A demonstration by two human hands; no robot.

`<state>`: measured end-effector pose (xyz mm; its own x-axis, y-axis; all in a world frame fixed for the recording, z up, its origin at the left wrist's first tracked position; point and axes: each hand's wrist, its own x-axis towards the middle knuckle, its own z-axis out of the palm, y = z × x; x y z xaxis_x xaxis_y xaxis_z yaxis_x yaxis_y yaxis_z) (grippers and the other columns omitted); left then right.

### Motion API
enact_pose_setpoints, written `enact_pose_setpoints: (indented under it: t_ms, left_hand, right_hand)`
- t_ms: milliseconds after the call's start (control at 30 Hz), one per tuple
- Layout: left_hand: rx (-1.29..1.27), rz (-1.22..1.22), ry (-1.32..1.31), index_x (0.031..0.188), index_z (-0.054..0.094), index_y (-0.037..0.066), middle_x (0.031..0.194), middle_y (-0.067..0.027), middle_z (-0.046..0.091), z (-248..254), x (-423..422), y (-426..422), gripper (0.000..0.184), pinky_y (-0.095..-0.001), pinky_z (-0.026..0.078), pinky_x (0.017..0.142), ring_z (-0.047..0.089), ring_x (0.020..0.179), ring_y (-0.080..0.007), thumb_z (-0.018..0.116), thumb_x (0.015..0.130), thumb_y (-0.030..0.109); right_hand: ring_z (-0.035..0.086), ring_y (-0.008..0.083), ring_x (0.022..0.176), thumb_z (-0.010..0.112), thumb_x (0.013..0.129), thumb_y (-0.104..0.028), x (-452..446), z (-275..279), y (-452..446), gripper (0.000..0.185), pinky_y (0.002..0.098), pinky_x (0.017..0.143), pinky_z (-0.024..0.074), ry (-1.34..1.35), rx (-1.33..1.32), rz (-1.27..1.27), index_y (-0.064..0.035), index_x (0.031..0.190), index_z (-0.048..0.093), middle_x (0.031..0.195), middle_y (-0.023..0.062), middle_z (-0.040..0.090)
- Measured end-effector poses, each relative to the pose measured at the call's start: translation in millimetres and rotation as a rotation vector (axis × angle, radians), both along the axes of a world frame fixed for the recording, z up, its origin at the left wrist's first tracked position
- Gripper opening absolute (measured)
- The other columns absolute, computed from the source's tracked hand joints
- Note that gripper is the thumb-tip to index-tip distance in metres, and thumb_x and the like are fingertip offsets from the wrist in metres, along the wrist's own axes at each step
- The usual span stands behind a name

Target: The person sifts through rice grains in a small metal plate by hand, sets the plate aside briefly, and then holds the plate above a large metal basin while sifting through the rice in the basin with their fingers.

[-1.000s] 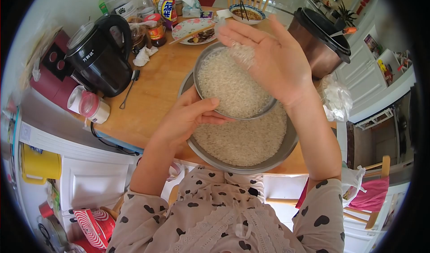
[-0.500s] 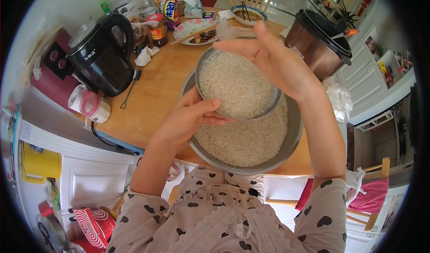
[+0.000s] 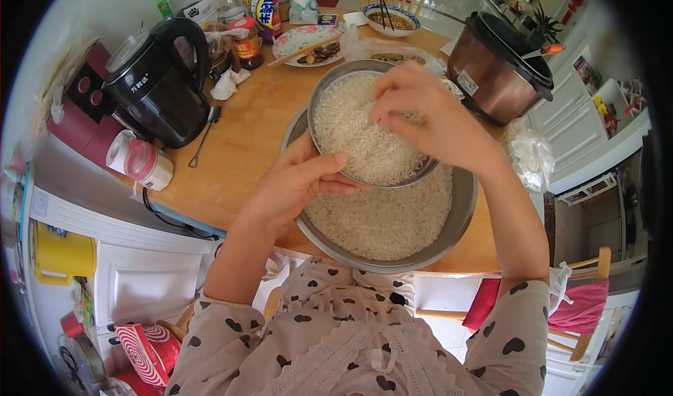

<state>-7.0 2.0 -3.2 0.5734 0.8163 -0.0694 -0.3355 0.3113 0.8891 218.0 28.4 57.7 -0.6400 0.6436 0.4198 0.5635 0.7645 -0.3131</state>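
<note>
My left hand (image 3: 298,182) grips the near-left rim of a small metal bowl (image 3: 313,126), thumb inside and fingers beneath. White rice (image 3: 354,126) fills this bowl, which is tilted a little toward me. Over its right side, my right hand (image 3: 424,115) is curled, with thumb and fingers drawn together just at the rice; the fingers are slightly blurred, and whatever is between them is hidden. Directly below stands a large metal basin (image 3: 459,217) on the table, holding more rice (image 3: 382,220).
On the wooden table (image 3: 245,140), a black kettle (image 3: 158,91) and a lidded jar (image 3: 151,168) stand left. Behind are a floral plate (image 3: 287,45) and a noodle bowl (image 3: 392,24) with chopsticks. A brown rice cooker (image 3: 494,70) and a plastic bag (image 3: 527,157) are on the right.
My right hand has come down from above the bowl to the rice, its spread fingers now curled in. My left hand and the small bowl have barely moved.
</note>
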Motion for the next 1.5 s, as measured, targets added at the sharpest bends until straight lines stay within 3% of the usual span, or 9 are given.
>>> enact_pose_setpoints:
  t_ms: [400,567,767,967,1067,1167,1267,1367,1500]
  left_hand:
    - [-0.001,0.034,-0.032,0.135,0.029,-0.001,0.124,-0.0165,0.051,-2,1,2,0.055,-0.0355,0.057,0.079,0.060,0.105,-0.0264,0.056,0.089,0.011]
    - [0.012,0.176,-0.022,0.135,0.029,0.001,0.124,-0.0150,0.052,-9,5,2,0.055,-0.0313,0.055,0.080,0.062,0.100,-0.0265,0.056,0.089,0.014]
    - [0.062,0.227,-0.081,0.129,0.033,-0.005,0.118,-0.0225,0.056,-11,4,3,0.045,-0.0290,0.057,0.077,0.063,0.099,-0.0347,0.050,0.092,0.013]
    - [0.068,0.198,-0.068,0.130,0.033,-0.005,0.119,-0.0232,0.055,-9,2,2,0.046,-0.0294,0.057,0.077,0.063,0.099,-0.0355,0.049,0.092,0.013]
    - [0.095,0.201,-0.067,0.130,0.033,-0.006,0.119,-0.0226,0.055,-10,2,3,0.046,-0.0290,0.057,0.077,0.062,0.100,-0.0355,0.049,0.092,0.013]
    - [0.093,0.216,-0.067,0.130,0.034,-0.006,0.120,-0.0222,0.055,-6,4,0,0.045,-0.0286,0.057,0.078,0.062,0.101,-0.0353,0.049,0.092,0.013]
    - [0.072,0.213,-0.091,0.127,0.036,-0.005,0.116,-0.0208,0.057,-6,4,1,0.041,-0.0295,0.056,0.079,0.064,0.098,-0.0319,0.051,0.092,0.011]
    - [0.073,0.202,-0.116,0.126,0.037,-0.006,0.116,-0.0210,0.057,-7,3,0,0.040,-0.0301,0.056,0.080,0.064,0.098,-0.0329,0.050,0.092,0.010]
    - [0.110,0.214,-0.057,0.130,0.034,-0.007,0.121,-0.0231,0.054,-7,3,0,0.045,-0.0283,0.056,0.079,0.061,0.102,-0.0359,0.048,0.093,0.013]
  right_hand:
    - [0.055,0.0218,0.076,0.064,0.080,-0.007,21,6,-11,0.008,0.0313,0.070,0.0425,0.253,-0.013,-0.252,0.0007,0.083,0.064,0.080,0.0078,0.058]
    - [0.052,0.0166,0.069,0.062,0.083,-0.011,34,13,-34,0.013,0.0275,0.064,0.0415,0.294,-0.226,-0.402,0.0017,0.082,0.063,0.075,0.0078,0.056]
    - [0.058,0.0219,0.083,0.054,0.085,-0.004,43,-10,-48,0.014,0.0297,0.075,0.0447,-0.188,-0.638,-0.090,0.0006,0.095,0.063,0.089,0.0107,0.059]
    - [0.056,0.0348,0.098,0.049,0.084,-0.004,27,-66,-42,0.025,0.0400,0.085,0.0445,-0.492,-0.456,-0.237,0.0008,0.108,0.058,0.102,0.0183,0.059]
    - [0.055,0.0350,0.103,0.047,0.085,-0.003,13,-51,-51,0.027,0.0409,0.088,0.0435,-0.356,-0.698,0.004,0.0008,0.110,0.057,0.112,0.0183,0.056]
    - [0.052,0.0343,0.109,0.045,0.087,-0.004,-3,-44,-44,0.030,0.0405,0.092,0.0421,-0.269,-0.651,-0.147,-0.0019,0.114,0.057,0.119,0.0165,0.055]
    - [0.052,0.0325,0.111,0.044,0.088,-0.004,-11,-69,-41,0.032,0.0390,0.096,0.0405,-0.057,-0.349,-0.061,-0.0036,0.117,0.057,0.117,0.0153,0.058]
    - [0.052,0.0307,0.112,0.045,0.087,-0.004,-12,-91,-34,0.034,0.0386,0.098,0.0397,-0.068,-0.457,0.077,-0.0035,0.118,0.057,0.113,0.0147,0.060]
    - [0.053,0.0304,0.109,0.045,0.087,-0.003,13,-53,-27,0.032,0.0389,0.095,0.0416,-0.228,-0.745,0.187,-0.0028,0.116,0.057,0.116,0.0144,0.058]
